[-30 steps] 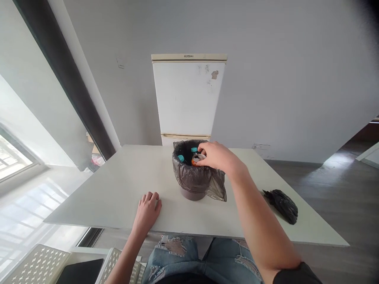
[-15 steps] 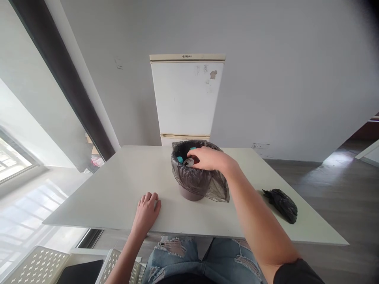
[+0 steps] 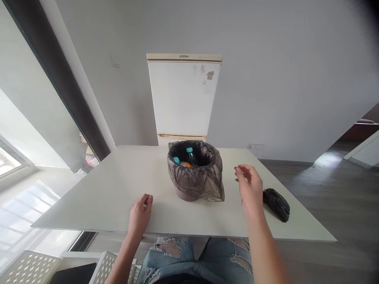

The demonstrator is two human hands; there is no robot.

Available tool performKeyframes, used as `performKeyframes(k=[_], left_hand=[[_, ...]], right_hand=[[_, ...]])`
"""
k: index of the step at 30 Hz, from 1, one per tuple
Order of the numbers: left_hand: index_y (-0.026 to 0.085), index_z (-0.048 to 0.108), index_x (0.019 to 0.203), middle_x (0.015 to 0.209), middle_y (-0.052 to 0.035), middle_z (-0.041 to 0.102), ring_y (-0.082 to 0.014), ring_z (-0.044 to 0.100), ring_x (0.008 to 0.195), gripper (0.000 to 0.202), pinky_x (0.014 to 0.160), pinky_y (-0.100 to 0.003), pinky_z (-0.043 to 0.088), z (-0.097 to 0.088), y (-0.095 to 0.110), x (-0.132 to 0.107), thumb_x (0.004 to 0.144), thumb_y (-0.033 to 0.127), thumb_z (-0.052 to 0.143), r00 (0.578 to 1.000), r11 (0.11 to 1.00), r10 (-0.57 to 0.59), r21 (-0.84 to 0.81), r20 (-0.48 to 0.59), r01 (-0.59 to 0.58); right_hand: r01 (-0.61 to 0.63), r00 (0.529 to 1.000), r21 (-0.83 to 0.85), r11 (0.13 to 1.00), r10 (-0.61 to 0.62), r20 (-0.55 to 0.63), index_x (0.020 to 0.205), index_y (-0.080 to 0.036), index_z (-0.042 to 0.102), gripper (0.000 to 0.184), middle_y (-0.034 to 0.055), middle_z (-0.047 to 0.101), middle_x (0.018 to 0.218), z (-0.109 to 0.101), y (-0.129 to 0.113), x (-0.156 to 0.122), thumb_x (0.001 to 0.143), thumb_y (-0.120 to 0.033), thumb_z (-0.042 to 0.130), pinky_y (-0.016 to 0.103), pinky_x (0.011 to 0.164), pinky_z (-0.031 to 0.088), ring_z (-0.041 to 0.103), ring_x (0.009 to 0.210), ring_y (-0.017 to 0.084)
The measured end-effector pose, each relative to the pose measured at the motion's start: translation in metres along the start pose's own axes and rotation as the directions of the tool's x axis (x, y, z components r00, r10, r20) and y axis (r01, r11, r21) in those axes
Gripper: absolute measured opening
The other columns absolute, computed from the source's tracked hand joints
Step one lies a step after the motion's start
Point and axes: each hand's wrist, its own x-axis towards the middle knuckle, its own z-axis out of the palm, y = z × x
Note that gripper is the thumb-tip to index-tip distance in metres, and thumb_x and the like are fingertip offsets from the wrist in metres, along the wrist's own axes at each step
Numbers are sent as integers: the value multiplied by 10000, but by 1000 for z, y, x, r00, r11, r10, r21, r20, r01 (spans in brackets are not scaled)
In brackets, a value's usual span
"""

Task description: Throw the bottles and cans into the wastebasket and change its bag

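Observation:
A bin (image 3: 187, 196) lined with a dark, see-through bin bag (image 3: 189, 179) stands in the middle of the table. Inside it show a bottle (image 3: 192, 157) with a teal cap, a second teal cap (image 3: 176, 160) and the top of an orange can (image 3: 187, 164). My right hand (image 3: 249, 187) is in the air to the right of the bin, open, with nothing seen in its slightly bent fingers. My left hand (image 3: 140, 215) is over the table's front, left of the bin, loosely curled and empty, thumb a little apart.
A knotted black plastic bag (image 3: 276, 204) lies on the white table (image 3: 97, 197) at the right. Behind the table stands a white fridge (image 3: 183, 98) against a grey wall. White perforated baskets (image 3: 31, 266) are below the table at the lower left.
My right hand has let go of the can, left the bin and moved right. The can now rests lower inside the bin. My left hand's fingers have curled in more. The view has shifted slightly.

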Motion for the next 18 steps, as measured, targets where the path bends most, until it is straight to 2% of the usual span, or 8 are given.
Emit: performKeyframes(k=[1,3,5,7,9,11,14,18], left_hand=[[261,672,885,942,-64,754,-259,675,859,371,767,-351,480,2,9,-2,989,568,492,998,992,-50,-118,28,53],[242,717,957,1068,-95,769,-257,684,919,432,795,-347,507,9,32,-5,954,640,549,989,912,-89,-389,122,130],[210,733,1080,1180,-139,753,-258,681,984,512,832,-352,533,18,59,-7,908,680,624,968,734,-99,-640,231,228],[176,729,1136,1193,-163,736,-238,678,968,574,816,-342,546,24,84,-6,870,683,689,940,520,-98,-788,327,329],[166,730,1092,1114,-139,724,-193,667,898,522,770,-308,540,25,102,1,856,631,749,925,376,-71,-848,374,372],[175,717,994,987,-84,688,-145,631,811,409,716,-273,519,22,112,10,852,551,792,930,326,-41,-875,366,359],[199,657,864,830,-23,599,-121,566,734,316,668,-259,486,10,114,25,871,488,784,958,358,-8,-894,286,270],[239,614,872,866,-13,606,-141,580,784,261,705,-273,491,-11,112,39,936,482,685,994,392,27,-916,105,86]], right_hand=[[-167,985,135,977,160,59,1029,-242,695,361,101,729,1198,0,11,-1,853,-554,744,349,769,582,689,1040,255],[-470,878,318,823,398,266,988,-231,708,446,109,743,1190,3,27,-5,801,-627,787,342,738,603,702,1067,273],[-654,738,341,675,470,485,968,-208,734,472,115,770,1095,8,34,-11,788,-637,808,347,728,616,720,1035,284],[-711,664,335,618,433,610,981,-190,761,430,101,785,1035,13,33,-19,787,-564,846,349,761,624,731,999,278],[-677,695,389,625,370,617,985,-192,776,364,78,793,1039,15,27,-24,762,-455,891,347,795,630,739,972,263],[-582,781,466,666,298,549,1009,-209,785,344,72,793,1088,15,19,-26,754,-410,899,368,814,637,742,982,269],[-392,880,552,735,125,458,1145,-274,769,338,74,762,1239,9,5,-25,854,-442,807,445,914,627,713,1133,297],[-175,936,634,753,-73,345,1192,-342,739,280,50,700,1368,-1,-5,-26,948,-456,662,491,1027,570,642,1264,280]])
